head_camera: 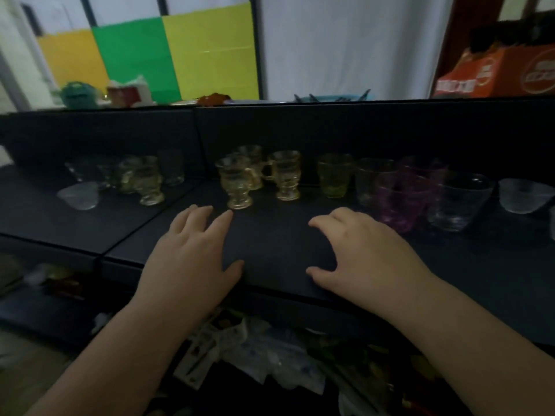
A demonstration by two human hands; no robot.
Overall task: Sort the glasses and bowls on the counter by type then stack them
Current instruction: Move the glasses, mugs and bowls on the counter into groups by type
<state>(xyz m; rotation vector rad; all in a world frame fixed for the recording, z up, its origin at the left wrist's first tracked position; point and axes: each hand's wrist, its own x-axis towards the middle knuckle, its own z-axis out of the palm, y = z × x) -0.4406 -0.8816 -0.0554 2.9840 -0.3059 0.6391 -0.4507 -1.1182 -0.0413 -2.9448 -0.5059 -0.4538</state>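
Observation:
My left hand (192,253) and my right hand (366,253) rest flat on the dark counter (270,244), fingers spread, holding nothing. Just beyond my left fingertips stands an amber footed mug (235,183); two more amber mugs (285,175) stand behind and to its right. Further right are a yellow-green tumbler (334,175), a clear tumbler (371,181), purple glasses (402,199), a large clear glass (459,201) and a small clear bowl (524,195). On the left sit another amber mug (148,183), several clear glasses (171,166) and a small clear bowl (79,195).
A dark raised back panel (300,127) runs behind the glassware. Coloured paper sheets (150,55) and an orange box (495,70) stand beyond it. Below the counter's front edge lies a clutter of packets and wrappers (270,349).

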